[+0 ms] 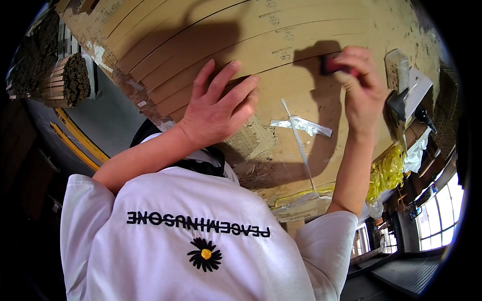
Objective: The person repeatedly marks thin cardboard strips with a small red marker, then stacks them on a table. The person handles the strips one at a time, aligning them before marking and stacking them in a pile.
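Long brown cardboard strips (201, 47) lie overlapping in a fan across the worktable. Small dark printed marks run in a row down their right part. With fingers spread, my left hand (216, 108) rests on the near strips and holds nothing. My right hand (364, 83) is closed around a small red and black block, which looks like a hand stamp (335, 66). It is over the strips, right of the printed marks; whether its face touches the cardboard I cannot tell.
A clear strip of tape or plastic (301, 125) and a thin pale strap (299, 145) lie nearer me. Yellow plastic (386, 173) hangs at the right edge, below a white flat piece (417, 90). Bundled cardboard strips (65, 83) stand off the table's left side.
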A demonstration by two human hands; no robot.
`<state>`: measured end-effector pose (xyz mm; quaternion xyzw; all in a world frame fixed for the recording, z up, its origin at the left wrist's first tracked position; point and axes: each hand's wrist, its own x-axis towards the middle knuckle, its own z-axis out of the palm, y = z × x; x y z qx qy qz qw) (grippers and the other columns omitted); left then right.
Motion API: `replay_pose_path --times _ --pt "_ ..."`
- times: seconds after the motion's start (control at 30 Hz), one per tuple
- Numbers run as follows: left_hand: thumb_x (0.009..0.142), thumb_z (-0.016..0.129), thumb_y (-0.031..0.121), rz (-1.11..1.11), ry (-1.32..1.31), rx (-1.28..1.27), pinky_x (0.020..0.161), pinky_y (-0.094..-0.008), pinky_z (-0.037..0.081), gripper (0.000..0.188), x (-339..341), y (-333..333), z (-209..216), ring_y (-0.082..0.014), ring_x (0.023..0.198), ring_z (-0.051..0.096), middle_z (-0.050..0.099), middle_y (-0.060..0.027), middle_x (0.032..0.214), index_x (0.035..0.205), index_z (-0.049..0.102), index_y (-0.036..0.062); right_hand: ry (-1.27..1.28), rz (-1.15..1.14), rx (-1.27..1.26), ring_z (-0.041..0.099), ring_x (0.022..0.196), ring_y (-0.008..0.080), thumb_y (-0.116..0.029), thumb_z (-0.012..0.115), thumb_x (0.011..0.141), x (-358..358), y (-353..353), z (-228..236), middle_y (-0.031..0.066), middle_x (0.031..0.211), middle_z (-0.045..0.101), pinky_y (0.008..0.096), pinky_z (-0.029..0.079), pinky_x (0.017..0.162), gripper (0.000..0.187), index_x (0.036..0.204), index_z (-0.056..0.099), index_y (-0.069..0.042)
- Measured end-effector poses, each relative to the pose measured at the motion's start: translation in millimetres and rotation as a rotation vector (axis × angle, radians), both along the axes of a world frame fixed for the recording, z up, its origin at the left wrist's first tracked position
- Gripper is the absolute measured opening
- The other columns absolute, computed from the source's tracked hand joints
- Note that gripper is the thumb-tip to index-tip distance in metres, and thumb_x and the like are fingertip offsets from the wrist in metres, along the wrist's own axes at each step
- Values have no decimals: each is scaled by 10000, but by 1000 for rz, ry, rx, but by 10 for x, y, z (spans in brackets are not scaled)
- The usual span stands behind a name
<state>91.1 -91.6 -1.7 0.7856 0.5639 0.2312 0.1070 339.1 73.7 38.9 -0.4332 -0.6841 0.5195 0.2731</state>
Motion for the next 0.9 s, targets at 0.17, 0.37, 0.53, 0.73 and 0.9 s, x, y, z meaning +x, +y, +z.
replay_pose_path --times 0.17,0.37,0.53,0.73,0.9 --pt "698 781 161 -44 13 5 1151 -559 322 267 -49 1 0 -340 1348 471 605 -17 1326 953 706 134 -56 191 75 656 873 191 48 776 772 -198 -191 7 76 988 666 289 534 737 206 964 764 -25" --pt "711 756 164 -29 -11 -7 1159 -549 321 237 -56 5 11 -315 1338 477 623 -4 1301 944 721 137 -145 331 296 660 818 239 32 793 701 -309 -112 -29 76 914 673 332 533 678 256 943 762 -42" --pt "721 745 166 -26 -34 -9 1159 -540 327 240 -53 22 20 -302 1325 483 633 4 1300 959 731 133 -205 367 333 657 817 258 1 805 681 -347 -97 8 75 904 675 348 529 683 251 921 757 -51" --pt "725 750 169 -20 -58 -42 1147 -538 335 230 -56 27 35 -297 1320 490 637 6 1307 952 732 136 -247 346 307 661 812 245 -1 804 680 -397 -113 37 69 904 676 345 531 673 254 922 757 -60" --pt "738 763 166 -13 -62 -33 1137 -540 340 189 -55 30 5 -305 1316 501 642 12 1295 923 727 147 -236 374 415 669 778 238 7 797 659 -347 -92 -78 62 913 680 336 531 616 274 915 754 -82"
